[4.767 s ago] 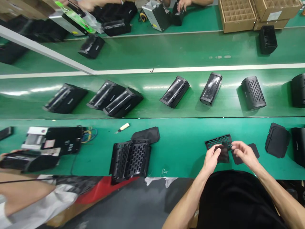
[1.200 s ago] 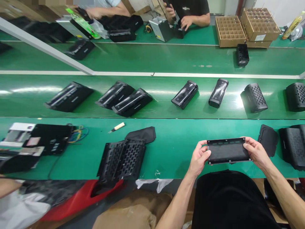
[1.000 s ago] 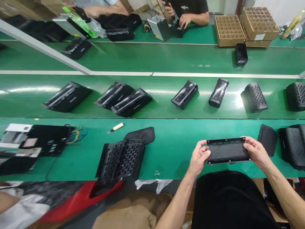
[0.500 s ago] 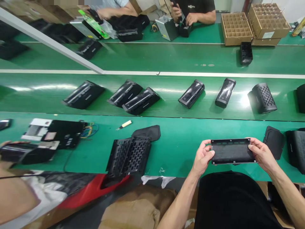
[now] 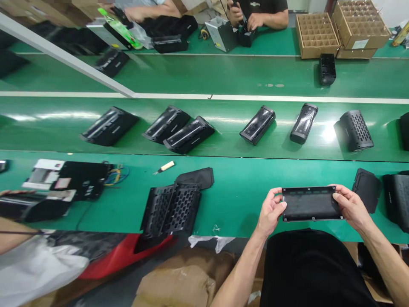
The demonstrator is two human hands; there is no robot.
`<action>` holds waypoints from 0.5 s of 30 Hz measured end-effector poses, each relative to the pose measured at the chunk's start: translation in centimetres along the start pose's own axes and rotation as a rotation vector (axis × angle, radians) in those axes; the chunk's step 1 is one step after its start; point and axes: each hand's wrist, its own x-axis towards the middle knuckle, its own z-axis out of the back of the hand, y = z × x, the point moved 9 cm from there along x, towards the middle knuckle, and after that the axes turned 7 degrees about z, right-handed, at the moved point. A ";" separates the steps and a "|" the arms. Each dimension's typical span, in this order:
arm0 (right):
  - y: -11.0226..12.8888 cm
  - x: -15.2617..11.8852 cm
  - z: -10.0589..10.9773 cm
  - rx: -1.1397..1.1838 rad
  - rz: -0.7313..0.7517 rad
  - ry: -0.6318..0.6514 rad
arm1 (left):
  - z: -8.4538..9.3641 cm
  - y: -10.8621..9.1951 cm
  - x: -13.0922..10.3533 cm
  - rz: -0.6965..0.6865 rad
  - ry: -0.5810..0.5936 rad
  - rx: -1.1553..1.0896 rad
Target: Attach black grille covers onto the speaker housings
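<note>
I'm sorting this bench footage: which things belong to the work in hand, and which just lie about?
In hand: black panel, held at its ends by left hand and right hand.

Lying about: honeycomb grilles, speaker housings on the belt, small cutter, divided cartons.

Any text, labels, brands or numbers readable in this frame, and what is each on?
No text can be read.
Box label: print too small.
Shirt mark on the person across: blurred.
Light marks on housings and on the black case: illegible.
Panel, held by the left hand and right hand: no text visible.
</note>
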 end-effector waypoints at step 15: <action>1.0 -0.3 -0.3 0.023 0.019 0.002 | -0.3 -0.6 0.0 -0.042 0.020 -0.033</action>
